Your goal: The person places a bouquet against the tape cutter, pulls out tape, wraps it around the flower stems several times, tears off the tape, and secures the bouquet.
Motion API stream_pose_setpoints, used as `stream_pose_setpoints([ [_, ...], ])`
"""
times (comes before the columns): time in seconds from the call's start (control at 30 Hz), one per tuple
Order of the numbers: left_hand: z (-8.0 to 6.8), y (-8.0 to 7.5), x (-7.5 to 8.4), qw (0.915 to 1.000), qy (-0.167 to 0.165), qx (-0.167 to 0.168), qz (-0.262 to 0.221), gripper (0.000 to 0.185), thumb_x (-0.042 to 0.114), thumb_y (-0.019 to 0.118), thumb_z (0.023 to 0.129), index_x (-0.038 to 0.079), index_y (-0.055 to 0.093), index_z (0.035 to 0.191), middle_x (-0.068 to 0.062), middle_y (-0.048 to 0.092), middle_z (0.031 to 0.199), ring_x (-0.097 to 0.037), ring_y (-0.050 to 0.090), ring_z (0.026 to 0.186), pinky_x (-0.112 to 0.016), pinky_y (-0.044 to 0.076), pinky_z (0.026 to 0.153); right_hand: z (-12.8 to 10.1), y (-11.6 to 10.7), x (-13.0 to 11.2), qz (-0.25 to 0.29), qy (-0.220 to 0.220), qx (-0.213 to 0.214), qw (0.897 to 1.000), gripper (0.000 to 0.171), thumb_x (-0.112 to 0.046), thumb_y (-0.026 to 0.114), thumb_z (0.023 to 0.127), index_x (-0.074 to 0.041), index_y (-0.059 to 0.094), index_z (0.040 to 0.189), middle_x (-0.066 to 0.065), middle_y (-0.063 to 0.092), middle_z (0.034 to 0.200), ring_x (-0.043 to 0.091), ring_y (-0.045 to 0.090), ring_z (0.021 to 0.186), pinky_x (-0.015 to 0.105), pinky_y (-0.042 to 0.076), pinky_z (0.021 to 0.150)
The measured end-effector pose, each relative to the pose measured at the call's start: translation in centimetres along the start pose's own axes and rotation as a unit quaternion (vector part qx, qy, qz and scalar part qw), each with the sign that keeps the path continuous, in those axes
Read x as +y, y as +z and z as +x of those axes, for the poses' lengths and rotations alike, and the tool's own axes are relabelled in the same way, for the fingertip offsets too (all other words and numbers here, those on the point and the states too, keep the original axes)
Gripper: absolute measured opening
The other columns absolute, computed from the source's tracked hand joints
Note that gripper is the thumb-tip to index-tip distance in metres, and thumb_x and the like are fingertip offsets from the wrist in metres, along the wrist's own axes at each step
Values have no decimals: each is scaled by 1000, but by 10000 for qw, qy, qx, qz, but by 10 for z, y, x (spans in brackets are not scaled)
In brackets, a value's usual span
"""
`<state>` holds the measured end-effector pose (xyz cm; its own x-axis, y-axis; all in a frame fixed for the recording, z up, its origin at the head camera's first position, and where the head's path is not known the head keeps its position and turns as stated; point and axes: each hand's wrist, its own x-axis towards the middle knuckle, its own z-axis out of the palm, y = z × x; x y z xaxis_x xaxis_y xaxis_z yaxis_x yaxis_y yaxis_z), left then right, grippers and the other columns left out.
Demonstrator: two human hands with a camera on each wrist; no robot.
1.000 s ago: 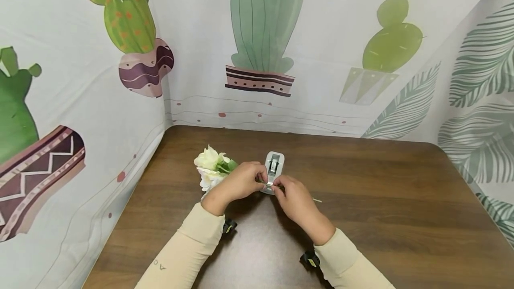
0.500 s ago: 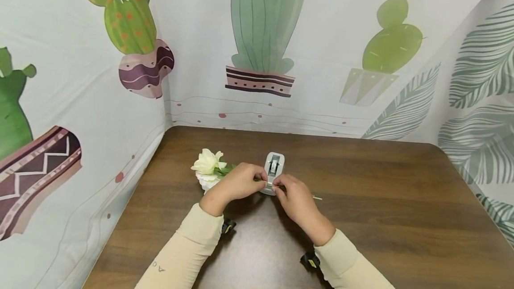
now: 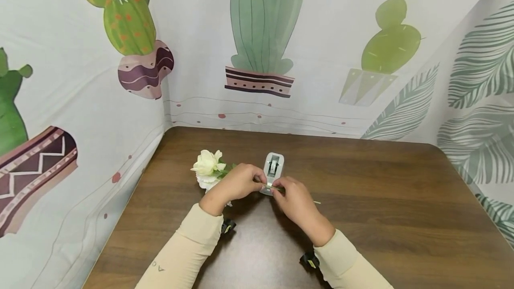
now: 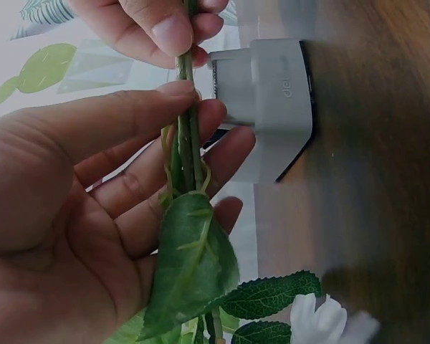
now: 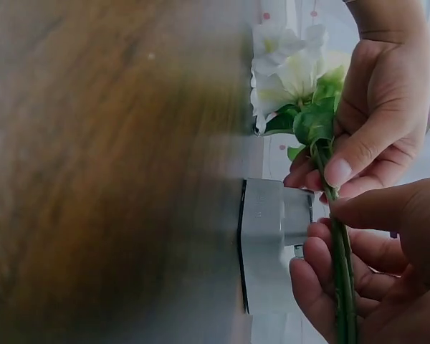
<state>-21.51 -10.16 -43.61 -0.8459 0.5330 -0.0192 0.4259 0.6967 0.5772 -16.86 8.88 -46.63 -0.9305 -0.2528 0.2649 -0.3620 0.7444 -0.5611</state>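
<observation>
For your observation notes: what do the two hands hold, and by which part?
Both the left hand and right hand pinch the green stems of the white artificial flowers, near the grey tape dispenser.

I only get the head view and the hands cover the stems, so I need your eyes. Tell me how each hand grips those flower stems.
Observer: The left hand pinches the green stems between thumb and curled fingers, just above a leaf.
Operator: Now give me the right hand.
Observer: The right hand is curled round the same stems further along, thumb on top; both hands nearly touch.
Operator: Report where the tape dispenser sits relative to them.
Observer: The white tape dispenser stands on the wooden table, right beyond the fingertips; the stems run across its near end.
Operator: Check whether tape is on the stems.
Observer: I cannot tell; no view shows tape clearly.
</observation>
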Motion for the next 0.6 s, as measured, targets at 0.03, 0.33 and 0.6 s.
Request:
stream_pose_setpoints([
  [0.03,0,0,0,10000,-15,2,19,7,11,73,88,17,76,88,5,75,87,-8,66,82,-28,53,77,0,0,0,-10,1,-5,10000,7,-15,74,91,-9,73,95,3,72,91,15,63,78,33,52,72],
  [0.33,-1,1,-1,10000,-3,29,15,10,8,75,84,18,73,83,4,74,83,-7,66,79,-27,53,75,0,-3,-3,36,135,-146,9998,4,-15,74,91,-14,72,94,0,77,89,11,57,69,31,48,67],
  [0.6,0,2,-1,10000,54,-25,-59,11,6,74,83,17,72,82,4,72,80,-5,63,76,-25,52,73,-2,-4,-3,-5,6,-29,10000,6,-13,75,90,-14,71,93,2,77,93,14,63,76,34,51,71],
])
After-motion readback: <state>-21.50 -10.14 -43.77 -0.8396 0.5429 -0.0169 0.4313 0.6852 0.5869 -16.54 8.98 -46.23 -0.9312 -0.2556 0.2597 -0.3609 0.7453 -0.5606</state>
